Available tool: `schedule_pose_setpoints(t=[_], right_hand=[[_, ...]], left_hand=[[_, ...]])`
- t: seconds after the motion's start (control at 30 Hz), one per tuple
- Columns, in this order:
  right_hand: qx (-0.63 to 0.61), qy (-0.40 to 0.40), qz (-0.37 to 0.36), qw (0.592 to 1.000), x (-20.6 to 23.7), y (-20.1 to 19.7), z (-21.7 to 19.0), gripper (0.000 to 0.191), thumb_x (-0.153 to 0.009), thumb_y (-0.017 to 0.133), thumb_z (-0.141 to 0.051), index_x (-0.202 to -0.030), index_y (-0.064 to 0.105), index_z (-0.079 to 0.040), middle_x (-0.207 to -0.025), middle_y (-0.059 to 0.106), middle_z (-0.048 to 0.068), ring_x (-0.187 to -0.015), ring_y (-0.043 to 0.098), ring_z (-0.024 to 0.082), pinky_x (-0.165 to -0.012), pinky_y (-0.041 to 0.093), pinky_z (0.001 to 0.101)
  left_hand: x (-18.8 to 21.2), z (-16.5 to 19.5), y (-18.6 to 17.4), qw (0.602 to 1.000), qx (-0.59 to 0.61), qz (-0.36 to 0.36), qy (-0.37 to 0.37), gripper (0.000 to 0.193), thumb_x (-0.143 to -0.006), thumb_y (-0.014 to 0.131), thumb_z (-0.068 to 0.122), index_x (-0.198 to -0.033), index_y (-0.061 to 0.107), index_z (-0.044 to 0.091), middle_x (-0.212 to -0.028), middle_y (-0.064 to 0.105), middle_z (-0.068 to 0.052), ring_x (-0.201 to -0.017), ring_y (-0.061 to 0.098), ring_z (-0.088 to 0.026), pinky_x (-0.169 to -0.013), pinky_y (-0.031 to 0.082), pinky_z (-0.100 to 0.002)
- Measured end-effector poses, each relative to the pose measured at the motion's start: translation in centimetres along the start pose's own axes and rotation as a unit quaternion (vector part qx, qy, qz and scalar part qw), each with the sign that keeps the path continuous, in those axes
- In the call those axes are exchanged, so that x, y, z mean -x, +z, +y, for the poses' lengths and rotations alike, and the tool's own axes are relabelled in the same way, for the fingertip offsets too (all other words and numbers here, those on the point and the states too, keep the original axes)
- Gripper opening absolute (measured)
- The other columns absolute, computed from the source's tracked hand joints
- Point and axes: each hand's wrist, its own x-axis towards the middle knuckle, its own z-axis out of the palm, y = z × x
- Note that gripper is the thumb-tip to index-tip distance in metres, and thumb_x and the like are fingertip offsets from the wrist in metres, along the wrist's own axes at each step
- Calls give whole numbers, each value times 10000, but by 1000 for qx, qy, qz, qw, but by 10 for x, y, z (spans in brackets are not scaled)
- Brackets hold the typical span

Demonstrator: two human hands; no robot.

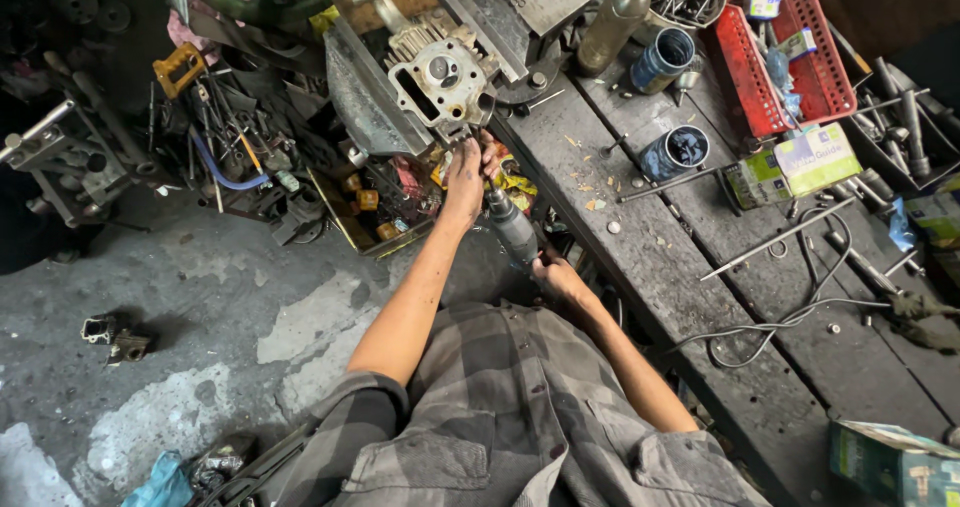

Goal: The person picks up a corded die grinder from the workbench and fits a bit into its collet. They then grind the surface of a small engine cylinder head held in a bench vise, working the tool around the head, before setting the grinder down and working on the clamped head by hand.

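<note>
Two hands on power tool

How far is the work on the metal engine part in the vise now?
Done: the engine part sits clamped in the vise at the bench edge. In hand: the left hand steadies the front of a grey power tool under the part; the right hand grips its rear. What remains cannot be judged; the contact spot is hidden.

Two hands are seen, the left hand and the right hand. One power tool and one engine head are counted. On the table two tins, far and near, one bottle and one red basket are counted.
</note>
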Motion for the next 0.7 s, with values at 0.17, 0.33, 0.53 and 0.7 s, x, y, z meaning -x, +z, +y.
schedule_pose_setpoints(t=[0.17,0.33,0.53,0.7], right_hand=[[40,-57,7,998,-3,1,1,459,-920,629,-218,-1356,573,-86,-928,688,81,-854,598,205,-773,498,365],[-11,-61,-7,998,-9,2,5,612,-899,634,-168,-1478,435,-175,-922,673,82,-809,607,189,-747,497,355],[-21,-59,-31,998,-10,2,5,607,-943,625,-185,-1517,436,-135,-920,666,89,-780,615,179,-715,506,347],[0,-64,-19,998,-10,0,4,582,-940,618,-176,-1502,480,-113,-982,680,73,-820,611,174,-737,513,338]], left_hand=[[-2,-1,1,1000,-9,8,-4,370,-1127,442,360,-1141,524,0,-836,450,-5,-714,428,-105,-643,392,-258],[-2,0,2,999,-52,-2,-1,344,-1126,466,334,-1154,531,-3,-828,458,2,-715,458,-108,-645,409,-266],[-2,-3,0,991,-133,3,22,301,-1101,509,251,-1257,529,-6,-953,613,-20,-797,579,-103,-702,499,-267],[5,-3,-5,986,-163,11,24,332,-1069,590,176,-1330,592,-29,-1054,708,-62,-926,672,-123,-817,550,-272]])
